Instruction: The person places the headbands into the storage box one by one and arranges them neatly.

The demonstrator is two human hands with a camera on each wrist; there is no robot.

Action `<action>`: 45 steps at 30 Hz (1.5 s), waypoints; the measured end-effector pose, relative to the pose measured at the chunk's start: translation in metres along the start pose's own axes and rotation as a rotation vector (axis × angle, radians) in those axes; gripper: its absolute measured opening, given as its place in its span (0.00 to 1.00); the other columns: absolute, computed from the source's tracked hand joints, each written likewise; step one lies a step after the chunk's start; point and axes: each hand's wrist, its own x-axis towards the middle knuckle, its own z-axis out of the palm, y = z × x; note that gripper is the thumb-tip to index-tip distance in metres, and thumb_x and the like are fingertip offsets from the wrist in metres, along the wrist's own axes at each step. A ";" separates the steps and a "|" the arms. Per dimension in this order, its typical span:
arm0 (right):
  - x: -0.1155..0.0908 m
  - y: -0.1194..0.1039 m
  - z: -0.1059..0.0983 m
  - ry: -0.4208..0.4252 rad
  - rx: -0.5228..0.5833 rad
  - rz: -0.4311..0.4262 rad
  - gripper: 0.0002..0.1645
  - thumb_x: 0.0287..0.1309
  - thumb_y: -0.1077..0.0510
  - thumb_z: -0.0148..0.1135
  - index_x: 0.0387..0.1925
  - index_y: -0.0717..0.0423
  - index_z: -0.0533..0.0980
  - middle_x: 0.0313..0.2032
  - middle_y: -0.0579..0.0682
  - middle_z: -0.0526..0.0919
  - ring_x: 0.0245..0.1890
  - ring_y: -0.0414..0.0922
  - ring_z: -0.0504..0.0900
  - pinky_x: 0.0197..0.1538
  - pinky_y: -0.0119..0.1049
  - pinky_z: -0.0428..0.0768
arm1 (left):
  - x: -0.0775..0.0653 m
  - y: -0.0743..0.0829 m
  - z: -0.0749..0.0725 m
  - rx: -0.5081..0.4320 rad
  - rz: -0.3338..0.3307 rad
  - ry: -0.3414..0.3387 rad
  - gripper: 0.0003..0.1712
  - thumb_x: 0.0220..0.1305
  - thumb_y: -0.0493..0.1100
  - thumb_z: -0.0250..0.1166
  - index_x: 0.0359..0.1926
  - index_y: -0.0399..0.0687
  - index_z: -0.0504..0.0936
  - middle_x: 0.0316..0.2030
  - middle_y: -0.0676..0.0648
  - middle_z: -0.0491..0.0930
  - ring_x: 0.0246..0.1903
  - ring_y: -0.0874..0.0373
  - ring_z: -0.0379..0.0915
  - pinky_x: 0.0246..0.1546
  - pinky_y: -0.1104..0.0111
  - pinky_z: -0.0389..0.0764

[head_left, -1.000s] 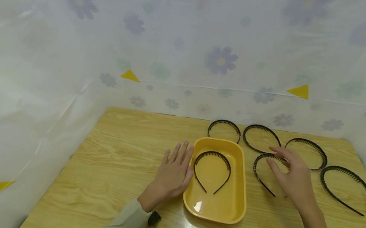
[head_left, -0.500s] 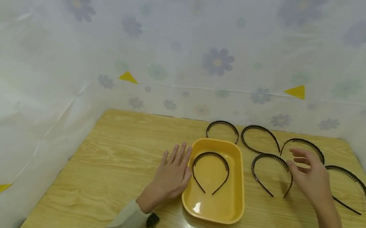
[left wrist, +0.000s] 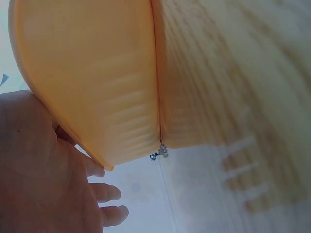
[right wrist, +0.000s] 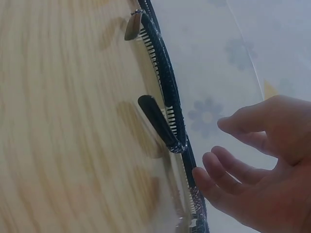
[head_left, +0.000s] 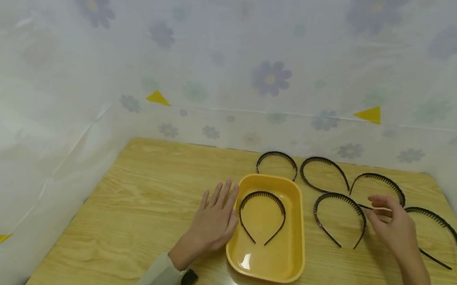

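The back of the space is closed off by a flower-printed sheet [head_left: 222,63], below which a wood-grained bench [head_left: 159,191] is set. On it a yellow tray [head_left: 274,265] is placed between the two hands, presumably so that it can be reached from either side. Its left wall is met by the left hand [head_left: 213,220], whose fingers are held straight; nothing is clasped there, and the flat hand is perhaps placed so that the tray is steadied. The right hand [head_left: 394,230] is held among the headbands, thumb and fingers bent but parted; its grip is released, though whether a band is brushed by a fingertip cannot be told. In the tray one black headband [head_left: 265,194] is laid with its arch turned away. Five more are spread outside: one behind the tray [head_left: 278,154], partly hidden by the rim, two along the back [head_left: 326,160] [head_left: 383,178], one beside the right thumb [head_left: 338,196] and one at far right [head_left: 440,219], probably spaced so that each can be taken singly.
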 end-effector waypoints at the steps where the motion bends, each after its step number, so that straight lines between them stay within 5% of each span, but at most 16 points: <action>1: 0.000 0.000 -0.001 -0.009 -0.005 0.009 0.22 0.70 0.63 0.62 0.61 0.67 0.74 0.53 0.69 0.77 0.41 0.15 0.67 0.35 0.15 0.72 | 0.000 0.000 0.000 -0.005 0.001 0.006 0.36 0.81 0.50 0.36 0.83 0.48 0.42 0.82 0.45 0.36 0.80 0.46 0.31 0.76 0.44 0.38; 20: -0.008 0.016 0.004 -0.145 -0.053 0.102 0.22 0.71 0.56 0.64 0.60 0.64 0.75 0.52 0.69 0.80 0.39 0.13 0.66 0.36 0.20 0.74 | -0.010 -0.001 0.007 -0.031 -0.002 0.016 0.35 0.81 0.50 0.36 0.83 0.48 0.44 0.82 0.41 0.40 0.80 0.45 0.32 0.76 0.42 0.40; 45: -0.003 0.020 0.005 -0.176 -0.120 0.058 0.15 0.66 0.58 0.68 0.51 0.62 0.83 0.36 0.52 0.85 0.34 0.21 0.74 0.35 0.27 0.74 | -0.001 0.000 0.004 -0.022 0.014 0.044 0.35 0.81 0.49 0.36 0.83 0.47 0.45 0.82 0.43 0.38 0.80 0.43 0.35 0.75 0.41 0.41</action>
